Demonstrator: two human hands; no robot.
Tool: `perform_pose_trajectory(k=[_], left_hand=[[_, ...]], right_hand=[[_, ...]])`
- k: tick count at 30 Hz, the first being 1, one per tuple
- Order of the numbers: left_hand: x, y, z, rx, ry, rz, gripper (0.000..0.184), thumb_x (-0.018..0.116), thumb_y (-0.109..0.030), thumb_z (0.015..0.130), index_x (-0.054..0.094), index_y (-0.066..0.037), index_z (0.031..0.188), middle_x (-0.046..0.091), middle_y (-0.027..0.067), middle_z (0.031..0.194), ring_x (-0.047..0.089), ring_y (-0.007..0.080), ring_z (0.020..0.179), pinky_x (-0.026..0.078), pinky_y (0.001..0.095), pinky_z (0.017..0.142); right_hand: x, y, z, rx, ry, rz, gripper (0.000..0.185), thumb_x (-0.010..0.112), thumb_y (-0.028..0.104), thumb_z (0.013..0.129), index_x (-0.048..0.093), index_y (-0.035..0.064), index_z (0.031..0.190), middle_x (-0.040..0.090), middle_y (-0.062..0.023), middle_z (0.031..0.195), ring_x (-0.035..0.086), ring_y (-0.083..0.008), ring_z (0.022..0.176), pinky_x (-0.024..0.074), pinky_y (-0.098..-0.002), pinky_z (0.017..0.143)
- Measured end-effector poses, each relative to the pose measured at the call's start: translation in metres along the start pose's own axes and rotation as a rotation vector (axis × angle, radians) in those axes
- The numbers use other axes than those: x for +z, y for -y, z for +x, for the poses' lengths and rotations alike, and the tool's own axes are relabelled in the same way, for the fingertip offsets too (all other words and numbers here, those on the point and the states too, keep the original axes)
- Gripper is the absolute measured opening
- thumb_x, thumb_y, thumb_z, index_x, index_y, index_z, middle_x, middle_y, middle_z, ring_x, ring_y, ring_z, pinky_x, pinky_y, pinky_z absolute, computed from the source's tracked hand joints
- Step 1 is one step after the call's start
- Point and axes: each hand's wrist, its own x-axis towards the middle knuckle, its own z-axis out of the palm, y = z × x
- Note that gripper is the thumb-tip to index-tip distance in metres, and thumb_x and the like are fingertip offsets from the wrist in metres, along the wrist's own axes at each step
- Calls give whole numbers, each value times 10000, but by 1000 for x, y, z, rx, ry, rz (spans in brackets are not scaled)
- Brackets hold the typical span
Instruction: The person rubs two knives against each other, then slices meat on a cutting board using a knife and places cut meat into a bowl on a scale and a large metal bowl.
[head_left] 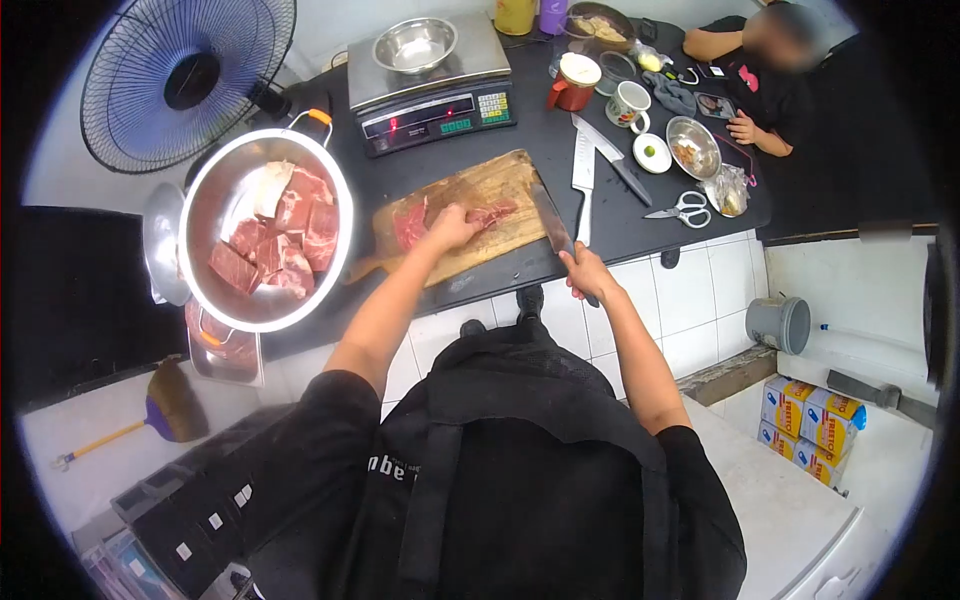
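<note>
A wooden cutting board (480, 250) with a handle lies on the black table, with red meat (410, 224) on its left part and a thinner strip of meat (497, 210) further right. My left hand (454, 228) rests on the meat between these pieces, fingers pressed together on it. My right hand (588, 272) is wrapped round the handle of a large knife (553, 220), whose blade lies over the board's right edge, apart from the strip. Left of the board, a big steel pot (342, 215) holds several chunks of meat (290, 230).
Behind the board is a digital scale (430, 90) with a steel bowl (415, 45). Two more knives (583, 175), scissors (690, 210), a mug (628, 104) and a small bowl (693, 147) lie to the right. A person (770, 90) sits at the back right. A fan (190, 80) stands left.
</note>
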Motion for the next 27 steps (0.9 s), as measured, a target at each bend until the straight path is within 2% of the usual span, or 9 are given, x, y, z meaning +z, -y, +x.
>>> perform_pose_trajectory(k=[2, 3, 10, 14, 16, 20, 22, 25, 27], left_hand=[[-7, -6, 3, -155, 39, -445, 371, 698, -262, 820, 642, 23, 1050, 684, 140, 925, 655, 279, 855, 522, 374, 757], [-17, -20, 0, -247, 109, -673, 281, 660, -233, 883, 648, -19, 1065, 672, 60, 922, 632, 156, 811, 516, 287, 699], [-34, -29, -11, -161, 292, -1315, 311, 636, -222, 924, 592, -47, 1177, 651, 29, 930, 614, 117, 767, 517, 233, 678], [1, 19, -10, -299, 85, -932, 329, 647, -208, 907, 602, -20, 1173, 655, 58, 929, 632, 156, 810, 532, 273, 724], [10, 36, -15, -182, -99, -411, 349, 660, -164, 857, 612, -10, 1166, 663, 120, 946, 653, 227, 856, 537, 328, 773], [15, 37, -19, -133, -219, -187, 334, 653, -112, 833, 628, -11, 1151, 672, 160, 958, 652, 259, 896, 534, 346, 791], [16, 25, -23, -53, -488, -13, 291, 645, -112, 829, 655, -7, 1100, 667, 181, 987, 631, 331, 938, 489, 401, 875], [17, -16, -15, 176, -643, -56, 248, 648, -160, 825, 690, -40, 1038, 654, 169, 993, 592, 368, 967, 473, 419, 881], [18, -41, -8, 170, -620, -88, 237, 652, -175, 828, 697, -42, 1019, 657, 157, 987, 594, 361, 958, 472, 420, 871]], right_hand=[[-5, 2, 0, -5, 3, -29, 322, 469, 272, 992, 419, -43, 1037, 585, -134, 641, 570, -196, 427, 455, -331, 353], [-7, 2, 0, 6, 6, -46, 325, 466, 275, 993, 419, -44, 1032, 583, -134, 634, 571, -200, 427, 461, -333, 357], [-8, -4, 4, 19, 0, -70, 337, 453, 288, 997, 413, -46, 1023, 578, -141, 615, 580, -218, 426, 484, -341, 369], [-8, -2, 3, -3, 13, -92, 344, 455, 295, 997, 411, -45, 1026, 582, -145, 619, 588, -222, 433, 487, -344, 373], [-8, -1, 3, 18, 8, -100, 352, 462, 303, 996, 410, -44, 1030, 583, -144, 616, 594, -227, 438, 488, -348, 378], [-9, 0, 2, 3, -1, -95, 342, 463, 297, 997, 419, -41, 1024, 582, -138, 611, 589, -216, 427, 476, -339, 361], [-7, -1, 5, -22, -65, -253, 335, 466, 293, 991, 435, -38, 1026, 615, -202, 657, 632, -324, 511, 512, -433, 459], [6, -3, 10, -341, -337, -551, 339, 459, 297, 986, 447, -40, 1025, 630, -277, 736, 637, -447, 673, 507, -528, 620], [13, 19, 2, -329, -341, -484, 340, 459, 301, 983, 451, -36, 1027, 627, -293, 766, 619, -477, 735, 486, -550, 674]])
